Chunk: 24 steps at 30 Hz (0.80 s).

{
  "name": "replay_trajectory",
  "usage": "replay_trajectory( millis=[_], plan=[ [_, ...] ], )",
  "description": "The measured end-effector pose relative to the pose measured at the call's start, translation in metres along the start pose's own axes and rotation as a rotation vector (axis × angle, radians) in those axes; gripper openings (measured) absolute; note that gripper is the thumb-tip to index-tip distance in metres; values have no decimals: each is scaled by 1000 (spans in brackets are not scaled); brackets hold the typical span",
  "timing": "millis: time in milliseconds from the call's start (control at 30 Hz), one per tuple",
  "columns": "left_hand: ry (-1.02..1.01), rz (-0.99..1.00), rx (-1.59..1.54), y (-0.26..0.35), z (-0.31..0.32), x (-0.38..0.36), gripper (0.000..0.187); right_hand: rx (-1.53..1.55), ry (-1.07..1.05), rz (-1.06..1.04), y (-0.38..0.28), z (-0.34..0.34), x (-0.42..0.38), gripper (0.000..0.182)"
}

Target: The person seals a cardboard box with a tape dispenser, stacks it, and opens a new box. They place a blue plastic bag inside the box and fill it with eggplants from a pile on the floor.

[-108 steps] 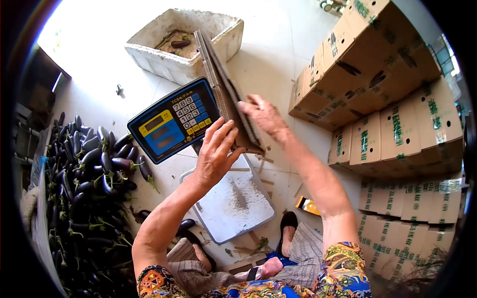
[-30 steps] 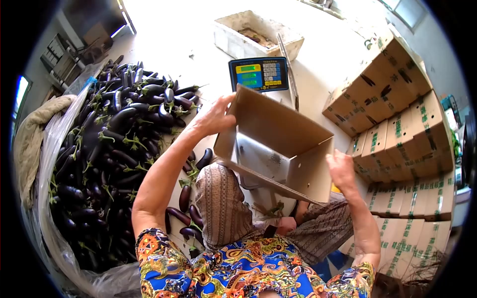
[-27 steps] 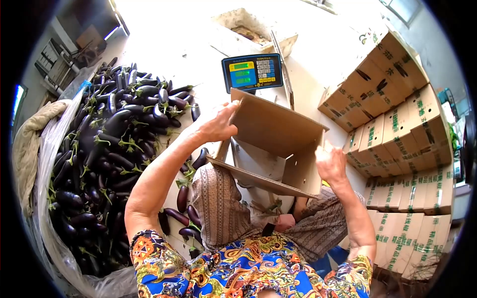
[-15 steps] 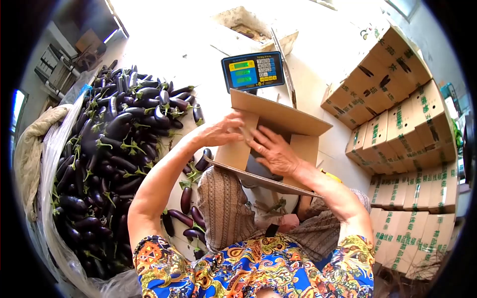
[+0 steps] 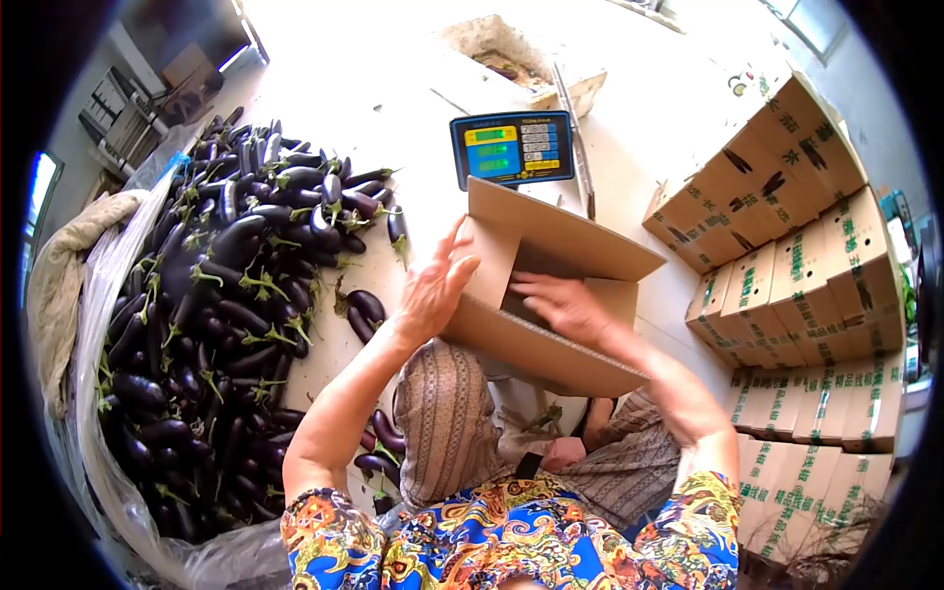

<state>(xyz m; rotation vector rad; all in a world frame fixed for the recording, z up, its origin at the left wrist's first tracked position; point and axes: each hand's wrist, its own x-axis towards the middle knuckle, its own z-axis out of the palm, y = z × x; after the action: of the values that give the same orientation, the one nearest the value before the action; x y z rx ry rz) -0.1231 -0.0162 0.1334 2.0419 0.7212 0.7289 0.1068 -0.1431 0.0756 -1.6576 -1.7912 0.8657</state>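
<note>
open carton, handled with both hands beside an eggplant heap

item one: open carton (image 5: 536,346), brown board, mouth turned up; placed before the torso, between the two hands, over the gap between the patterned trouser legs (image 5: 444,428). its long walls are seen splayed apart.

item two: left hand (image 5: 433,295), laid against the left end of the carton; fingers extended, thumb set apart, palm partly opened. whether the board is gripped or merely pressed cannot be told.

item three: right hand (image 5: 565,307), lowered into the mouth of the carton from its right side; fingers loosely straightened, nothing seen to be grasped. contact with the inner board cannot be made out.

surroundings, all placed by the carton:
- eggplant heap (image 5: 231,285), dark purple, well to the left; bordered on its far side by clear plastic sheeting (image 5: 90,334).
- loose eggplants (image 5: 366,307), left, between heap and carton.
- scale display (image 5: 512,149), lit green, just beyond.
- cardboard sheet (image 5: 573,138), stood on edge beyond, beside the display.
- foam box (image 5: 492,41), white, farther beyond.
- stacked cartons (image 5: 772,270), green-printed, to the right.
</note>
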Motion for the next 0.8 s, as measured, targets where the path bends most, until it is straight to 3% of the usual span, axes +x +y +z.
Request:
replay_trajectory(
  millis=[33, 67, 100, 167, 200, 233, 300, 333, 367, 500, 567, 600, 700, 733, 800],
  plan=[
    [70, 52, 83, -15, 8, 4, 63, 160, -117, 253, -9, -21, -5, 31],
    [151, 164, 327, -43, 18, 11, 64, 132, -52, 192, -31, -43, -14, 27],
    [145, 104, 383, -64, 26, 11, 63, 98, 15, 133, -53, -63, -22, 24],
    [93, -101, 176, -92, 38, 13, 65, -338, 416, -232, -66, -84, -28, 28],
    [137, -13, 200, -86, 40, 12, 60, -574, 481, -205, -86, -97, -31, 36],
    [94, -48, 228, -85, 41, 12, 56, -870, 563, -277, -86, -105, -26, 49],
    [23, -105, 296, -85, 36, 17, 49, -847, 420, 118, -69, -91, -22, 53],
    [134, -53, 247, -88, 36, 17, 38, -847, 384, 152, -69, -86, -23, 54],
    [123, -91, 188, -90, 34, 15, 36, -843, 338, 188, -71, -77, -25, 55],
    [108, -155, 49, -92, 24, 9, 33, -774, 259, 96, -59, -55, -47, 63],
    [107, -129, 114, -109, 29, 9, 34, -819, 230, -146, -55, -28, -52, 86],
    [142, -3, 87, -112, 32, 10, 35, -803, 222, -82, -43, -11, -59, 88],
    [282, -554, -560, -108, 32, 7, 37, -766, 145, 19, -33, -1, -62, 90],
    [242, -589, -581, -104, 30, 5, 42, -784, 157, 11, -31, 1, -62, 90],
    [212, -317, -339, -103, 23, 20, 48, -799, 171, -12, -30, 0, -61, 89]
  ],
)
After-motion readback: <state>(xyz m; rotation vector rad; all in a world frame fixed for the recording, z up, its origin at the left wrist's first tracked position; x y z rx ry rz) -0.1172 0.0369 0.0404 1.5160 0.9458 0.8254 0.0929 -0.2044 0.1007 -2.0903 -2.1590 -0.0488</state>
